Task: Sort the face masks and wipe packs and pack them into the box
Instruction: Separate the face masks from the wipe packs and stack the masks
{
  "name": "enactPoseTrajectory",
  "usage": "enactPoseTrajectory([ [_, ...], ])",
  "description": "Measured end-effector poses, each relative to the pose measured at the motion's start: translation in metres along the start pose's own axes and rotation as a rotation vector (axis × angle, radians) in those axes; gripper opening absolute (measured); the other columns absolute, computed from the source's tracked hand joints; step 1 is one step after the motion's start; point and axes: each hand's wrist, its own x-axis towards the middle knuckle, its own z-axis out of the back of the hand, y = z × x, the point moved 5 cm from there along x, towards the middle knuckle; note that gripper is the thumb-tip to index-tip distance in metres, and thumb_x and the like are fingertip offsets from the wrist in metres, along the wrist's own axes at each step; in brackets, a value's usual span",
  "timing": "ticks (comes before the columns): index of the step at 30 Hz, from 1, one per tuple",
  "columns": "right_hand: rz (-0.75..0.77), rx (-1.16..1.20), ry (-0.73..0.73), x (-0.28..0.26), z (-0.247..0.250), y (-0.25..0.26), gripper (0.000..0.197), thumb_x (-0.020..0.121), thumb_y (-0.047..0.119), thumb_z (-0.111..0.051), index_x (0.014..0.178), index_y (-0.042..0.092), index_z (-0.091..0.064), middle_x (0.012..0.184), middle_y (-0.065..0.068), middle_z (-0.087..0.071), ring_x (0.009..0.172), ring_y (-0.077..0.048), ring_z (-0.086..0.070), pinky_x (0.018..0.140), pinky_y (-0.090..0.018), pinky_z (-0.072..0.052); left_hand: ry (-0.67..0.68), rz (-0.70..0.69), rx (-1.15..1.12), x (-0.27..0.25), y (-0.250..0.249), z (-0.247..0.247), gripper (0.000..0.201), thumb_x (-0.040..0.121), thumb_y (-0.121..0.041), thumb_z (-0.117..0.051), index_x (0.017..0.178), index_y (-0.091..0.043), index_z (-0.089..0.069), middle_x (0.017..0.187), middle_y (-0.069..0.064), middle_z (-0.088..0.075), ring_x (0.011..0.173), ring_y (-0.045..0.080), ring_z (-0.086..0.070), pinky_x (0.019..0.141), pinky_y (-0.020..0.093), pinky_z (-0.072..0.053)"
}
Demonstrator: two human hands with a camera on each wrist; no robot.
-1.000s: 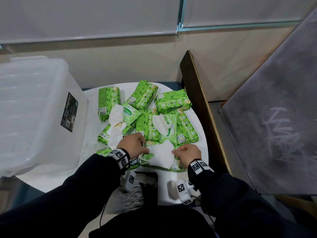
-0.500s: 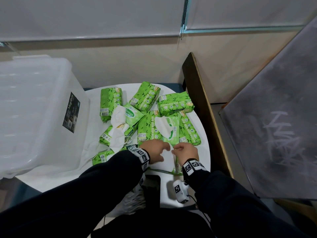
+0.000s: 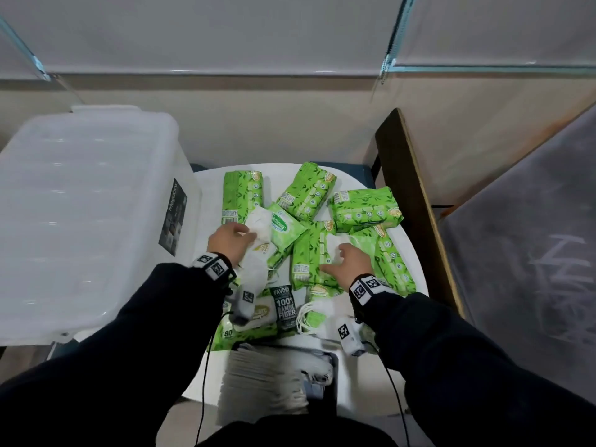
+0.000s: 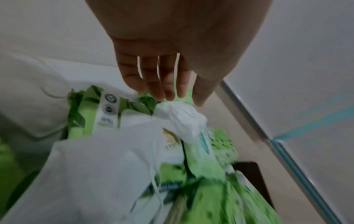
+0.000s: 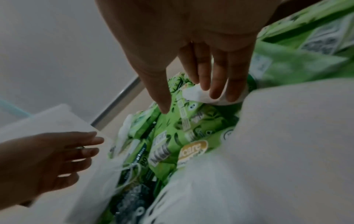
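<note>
Several green wipe packs (image 3: pixel 364 209) lie scattered on the small white table (image 3: pixel 409 262), with white face masks among them. My left hand (image 3: pixel 230 241) reaches over a crumpled white mask (image 3: pixel 259 222) on the left packs; in the left wrist view its straight fingertips (image 4: pixel 168 94) touch that mask (image 4: pixel 184 119). My right hand (image 3: pixel 350 261) lies on a second white mask (image 3: pixel 333 243) on the middle packs, fingers (image 5: pixel 216 89) straight and pressing its edge (image 5: pixel 193 93), thumb spread. Neither hand grips anything. The clear plastic box (image 3: pixel 84 221) stands at the left.
A stack of white masks (image 3: pixel 258 379) sits at the table's near edge, beside a looped mask (image 3: pixel 314 312) and a dark-labelled pack (image 3: pixel 285 306). A brown board edge (image 3: pixel 409 195) borders the table on the right, with a grey panel (image 3: pixel 529 253) beyond and the wall behind.
Both hands have left the mask at the near edge, where they were close together, and moved forward and apart: left to the left mask, right to the middle one.
</note>
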Motion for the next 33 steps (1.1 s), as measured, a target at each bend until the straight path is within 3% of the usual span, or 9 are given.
enactPoseTrajectory([
  [7,-0.222,-0.011,-0.130,0.016,-0.004,0.002,0.017,0.085,0.018,-0.073,0.100,0.026,-0.071,0.100,0.000,-0.074,0.082,-0.021,-0.068,0.076,-0.028,-0.057,0.206,0.217,0.015,0.041,0.031,-0.014,0.040,0.082,-0.041,-0.080,0.105,-0.009,-0.075,0.110,0.010,-0.073,0.102,0.030,-0.067,0.091,0.033,-0.053],
  [10,-0.184,0.125,-0.165,0.009,0.005,0.008,0.016,0.088,0.017,-0.072,0.103,0.016,-0.076,0.089,0.001,-0.070,0.083,-0.022,-0.066,0.080,-0.028,-0.053,0.073,0.209,-0.107,0.039,0.031,-0.011,0.024,0.080,-0.031,-0.082,0.100,-0.019,-0.077,0.106,0.007,-0.075,0.102,0.030,-0.067,0.085,0.026,-0.048],
  [12,-0.190,0.343,-0.197,-0.005,0.015,0.016,0.004,0.090,0.016,-0.071,0.093,0.016,-0.072,0.090,-0.003,-0.071,0.089,-0.029,-0.068,0.086,-0.043,-0.057,-0.035,0.158,-0.251,0.032,0.019,0.000,0.012,0.080,-0.028,-0.081,0.086,-0.022,-0.072,0.092,0.001,-0.075,0.098,0.029,-0.069,0.087,0.027,-0.050],
  [15,-0.271,0.746,-0.132,-0.030,0.029,0.029,0.004,0.095,0.009,-0.065,0.096,0.007,-0.069,0.099,-0.012,-0.072,0.084,-0.030,-0.067,0.081,-0.055,-0.058,-0.064,-0.013,-0.417,0.015,-0.018,0.025,0.011,0.078,-0.027,-0.077,0.084,-0.024,-0.068,0.082,-0.006,-0.073,0.082,0.018,-0.073,0.084,0.042,-0.061],
  [17,-0.261,0.835,-0.097,-0.042,0.039,0.033,0.013,0.093,0.008,-0.069,0.104,0.002,-0.071,0.098,-0.016,-0.074,0.081,-0.029,-0.068,0.077,-0.052,-0.058,0.033,-0.236,-0.361,-0.002,-0.054,0.042,0.007,0.085,-0.020,-0.073,0.091,-0.021,-0.069,0.080,-0.004,-0.072,0.068,0.009,-0.071,0.074,0.039,-0.063],
  [20,-0.226,0.846,-0.102,-0.056,0.053,0.036,0.017,0.087,0.011,-0.076,0.102,0.002,-0.075,0.092,-0.016,-0.075,0.075,-0.027,-0.068,0.068,-0.040,-0.057,0.176,-0.595,0.237,-0.033,-0.104,0.062,0.012,0.086,-0.029,-0.066,0.094,-0.030,-0.075,0.086,-0.010,-0.074,0.080,0.014,-0.070,0.074,0.031,-0.057],
  [23,-0.207,0.898,-0.111,-0.070,0.062,0.039,0.018,0.089,0.010,-0.074,0.103,-0.001,-0.074,0.087,-0.012,-0.073,0.071,-0.025,-0.067,0.060,-0.032,-0.057,0.200,-0.744,0.512,-0.051,-0.127,0.077,0.018,0.086,-0.034,-0.063,0.097,-0.033,-0.076,0.099,-0.009,-0.075,0.094,0.021,-0.068,0.080,0.036,-0.056],
  [29,-0.070,0.835,-0.123,-0.085,0.080,0.043,0.010,0.089,0.014,-0.075,0.095,0.007,-0.077,0.088,-0.010,-0.073,0.081,-0.026,-0.064,0.075,-0.039,-0.051,0.734,-0.932,0.447,-0.110,-0.152,0.066,0.010,0.086,-0.023,-0.071,0.093,-0.028,-0.076,0.077,-0.022,-0.067,0.075,-0.006,-0.060,0.069,0.015,-0.045],
  [33,0.127,0.808,0.015,-0.117,0.087,0.063,0.011,0.095,0.006,-0.066,0.086,0.005,-0.073,0.071,0.000,-0.068,0.063,-0.011,-0.060,0.059,-0.020,-0.047,0.573,-1.068,0.280,-0.138,-0.167,0.048,0.009,0.083,-0.025,-0.075,0.090,-0.030,-0.077,0.111,-0.014,-0.060,0.098,0.002,-0.057,0.088,0.025,-0.045],
])
